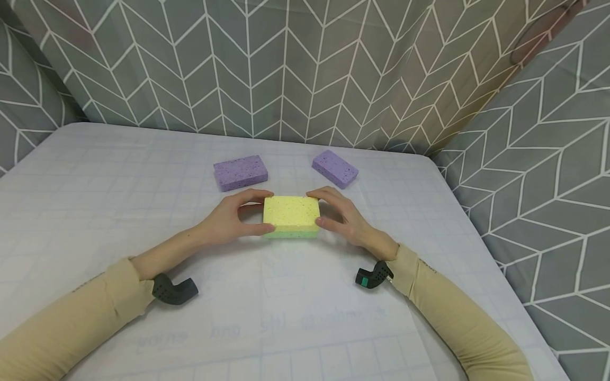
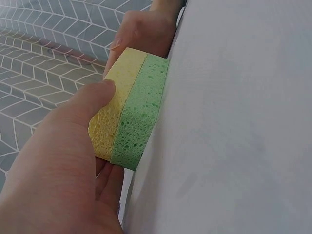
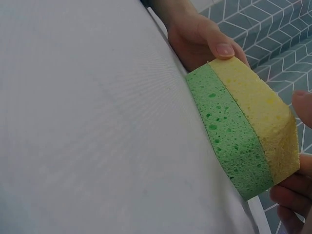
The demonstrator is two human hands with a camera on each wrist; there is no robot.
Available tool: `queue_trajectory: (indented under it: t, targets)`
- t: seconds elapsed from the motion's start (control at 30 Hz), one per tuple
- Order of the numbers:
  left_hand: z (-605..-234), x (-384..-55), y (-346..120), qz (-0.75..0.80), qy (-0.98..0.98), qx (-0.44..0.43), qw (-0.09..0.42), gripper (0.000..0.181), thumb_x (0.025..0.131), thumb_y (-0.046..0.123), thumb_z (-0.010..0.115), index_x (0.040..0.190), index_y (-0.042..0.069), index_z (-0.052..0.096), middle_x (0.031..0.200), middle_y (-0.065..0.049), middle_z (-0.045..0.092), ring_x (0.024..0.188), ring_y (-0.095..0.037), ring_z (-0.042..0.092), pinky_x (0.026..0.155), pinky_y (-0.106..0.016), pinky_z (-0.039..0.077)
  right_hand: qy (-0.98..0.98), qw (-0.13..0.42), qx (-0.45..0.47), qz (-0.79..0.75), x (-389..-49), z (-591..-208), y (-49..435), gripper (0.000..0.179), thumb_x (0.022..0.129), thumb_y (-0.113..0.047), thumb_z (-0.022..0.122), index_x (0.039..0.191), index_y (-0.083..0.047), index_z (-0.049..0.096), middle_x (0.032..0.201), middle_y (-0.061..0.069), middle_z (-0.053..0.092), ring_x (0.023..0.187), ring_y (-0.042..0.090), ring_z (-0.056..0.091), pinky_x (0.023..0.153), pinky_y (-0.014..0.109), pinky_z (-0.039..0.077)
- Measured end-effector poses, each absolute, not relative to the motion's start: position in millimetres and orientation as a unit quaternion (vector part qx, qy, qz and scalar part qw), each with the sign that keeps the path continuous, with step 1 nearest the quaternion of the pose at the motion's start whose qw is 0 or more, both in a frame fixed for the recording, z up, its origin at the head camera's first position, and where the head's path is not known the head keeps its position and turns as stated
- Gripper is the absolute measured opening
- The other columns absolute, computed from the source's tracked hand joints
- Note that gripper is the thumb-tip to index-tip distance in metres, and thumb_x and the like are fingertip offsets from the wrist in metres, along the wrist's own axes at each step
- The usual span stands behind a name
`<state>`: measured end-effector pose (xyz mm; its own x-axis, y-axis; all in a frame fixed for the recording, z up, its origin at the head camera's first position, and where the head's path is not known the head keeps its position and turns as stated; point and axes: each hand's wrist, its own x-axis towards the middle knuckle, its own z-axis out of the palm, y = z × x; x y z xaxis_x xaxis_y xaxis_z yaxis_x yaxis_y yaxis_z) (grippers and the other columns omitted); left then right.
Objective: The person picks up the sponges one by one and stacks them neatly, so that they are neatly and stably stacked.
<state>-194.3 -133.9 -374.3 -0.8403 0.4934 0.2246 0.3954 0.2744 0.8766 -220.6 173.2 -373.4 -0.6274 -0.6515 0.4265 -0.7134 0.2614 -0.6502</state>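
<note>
A yellow sponge (image 1: pixel 292 211) lies flat on top of a green sponge (image 1: pixel 290 234), their edges nearly lined up, in the middle of the white-covered table. At its left end my left hand (image 1: pixel 233 217) pinches the yellow sponge, thumb on the near side and fingers on the far side. My right hand (image 1: pixel 347 217) pinches the right end in the same way. Both wrist views show the green sponge (image 2: pixel 141 107) under the yellow one, close against the table surface.
Behind the stack lie two purple sponges, one at left (image 1: pixel 240 173) and a turned one at right (image 1: pixel 335 169). The white table cover (image 1: pixel 119 201) bears faint grid lines and writing. A grey patterned curtain (image 1: pixel 267 69) hangs along the back edge and right side.
</note>
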Motion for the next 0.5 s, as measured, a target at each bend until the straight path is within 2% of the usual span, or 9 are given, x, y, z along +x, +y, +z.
queue_trajectory:
  t: [0.1,0.33,0.5]
  targets:
    - [-374.5,-194.7,-134.1,0.533,0.797,0.280,0.046,0.069,0.079,0.019,0.086,0.139,0.008,0.054,0.137,-0.003,0.057,0.125,-0.020,0.056,0.110,-0.024,0.048,-0.793,0.041,0.431,0.429,-221.0,-373.3,173.1,0.055,0.089,-0.024,0.057,0.137,0.002,0.054,0.133,0.013,0.059,0.127,0.028,0.051,0.115,0.048,0.037]
    - [-374.3,-195.2,-134.4,0.534,0.797,0.278,0.051,0.069,0.079,0.020,0.086,0.139,0.009,0.053,0.137,-0.003,0.057,0.125,-0.020,0.056,0.110,-0.024,0.048,-0.800,0.057,0.419,0.426,-223.0,-373.3,172.3,0.054,0.096,-0.035,0.054,0.134,0.003,0.056,0.131,0.015,0.060,0.125,0.026,0.052,0.113,0.047,0.039]
    - [-374.0,-195.5,-134.6,0.532,0.799,0.277,0.051,0.069,0.079,0.021,0.086,0.139,0.009,0.053,0.137,-0.003,0.057,0.126,-0.020,0.056,0.110,-0.025,0.048,-0.801,0.057,0.401,0.441,-224.7,-374.1,173.0,0.045,0.095,-0.018,0.057,0.135,0.003,0.055,0.129,0.015,0.061,0.122,0.028,0.053,0.114,0.047,0.039]
